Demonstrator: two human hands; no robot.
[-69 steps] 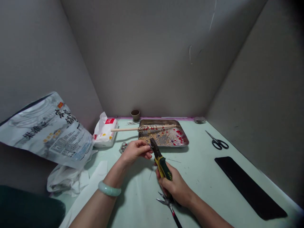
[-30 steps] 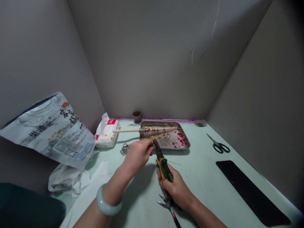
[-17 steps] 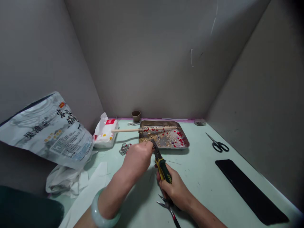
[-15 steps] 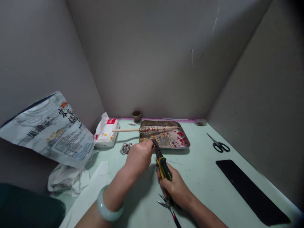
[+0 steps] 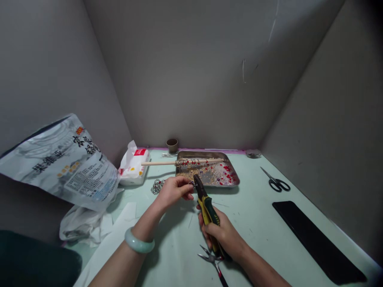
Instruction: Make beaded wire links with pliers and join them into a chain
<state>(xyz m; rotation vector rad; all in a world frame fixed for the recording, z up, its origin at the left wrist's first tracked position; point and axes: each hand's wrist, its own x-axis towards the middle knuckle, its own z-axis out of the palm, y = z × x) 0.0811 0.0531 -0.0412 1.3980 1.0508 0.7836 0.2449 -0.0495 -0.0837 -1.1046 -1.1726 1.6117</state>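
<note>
My right hand (image 5: 223, 235) is wrapped round the yellow and green handles of a pair of pliers (image 5: 206, 203), jaws pointing up and away. My left hand (image 5: 174, 190), with a pale green bangle (image 5: 139, 242) on the wrist, pinches something tiny at the plier tips; I cannot make out what it is. Both hands hover over the pale green table (image 5: 254, 215), just in front of a metal tray (image 5: 235, 177) of gold and red beads. A wooden stick (image 5: 158, 163) strung with beads lies across the tray's far edge.
A second small pair of pliers (image 5: 212, 261) lies under my right wrist. Black scissors (image 5: 277, 183) and a black flat slab (image 5: 317, 239) lie at the right. A tissue pack (image 5: 133, 167), a large printed bag (image 5: 62, 163), a beaded cluster (image 5: 156, 186) and a small cup (image 5: 172, 144) are at the left and back.
My left hand has rolled back so its fingers show again beside the plier tips, and its forearm has dropped lower. The pliers' handles have spread slightly in my right hand.
</note>
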